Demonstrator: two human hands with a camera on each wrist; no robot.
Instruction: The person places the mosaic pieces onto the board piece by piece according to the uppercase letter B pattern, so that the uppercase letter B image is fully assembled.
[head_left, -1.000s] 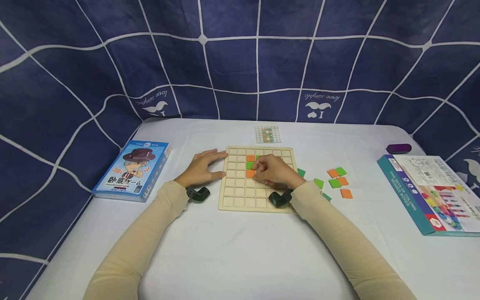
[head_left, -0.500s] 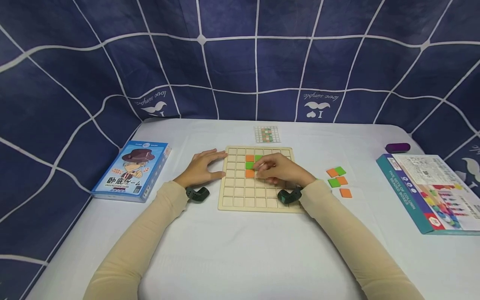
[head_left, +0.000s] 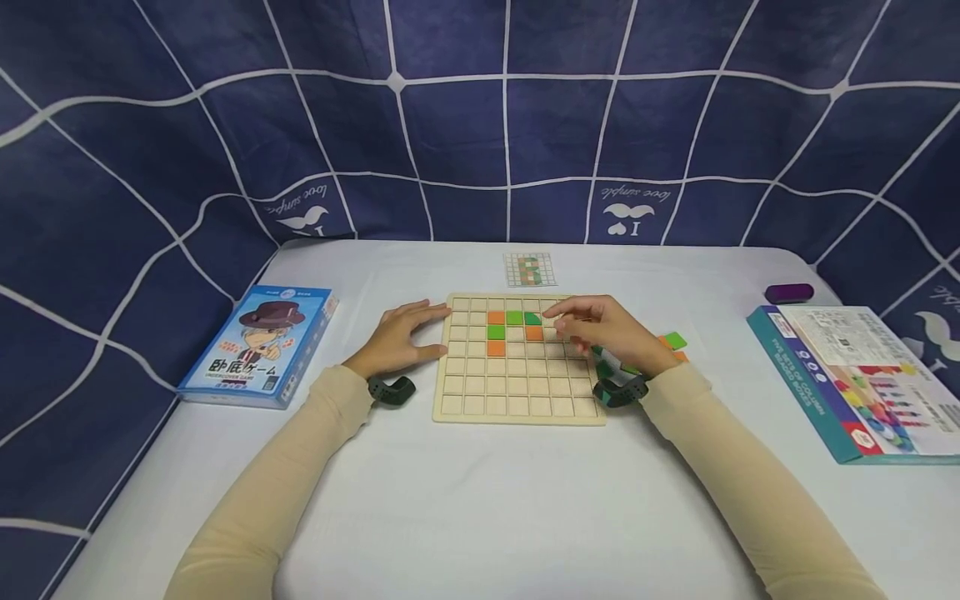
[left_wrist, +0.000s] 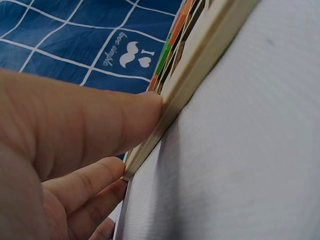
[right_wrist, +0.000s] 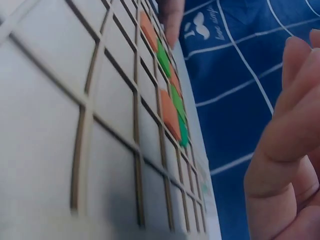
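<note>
A square wooden grid board lies on the white table. Several tiles sit in its cells: an orange tile and a green tile in one column, a darker green tile, and an orange tile below that. My left hand rests at the board's left edge, thumb and fingertips touching its side. Over the board's right part hovers my right hand, fingers loosely bent; no tile shows between them in the right wrist view, where the fingers are partly cut off.
A small pattern card lies behind the board. Loose tiles are partly hidden by the right forearm. A blue game box stands left, a bead box right, with a purple object behind it.
My right hand has moved right, off the middle cells. The darker green tile and the orange tile below it now show where the hand was. My left hand stays at the board's edge.
</note>
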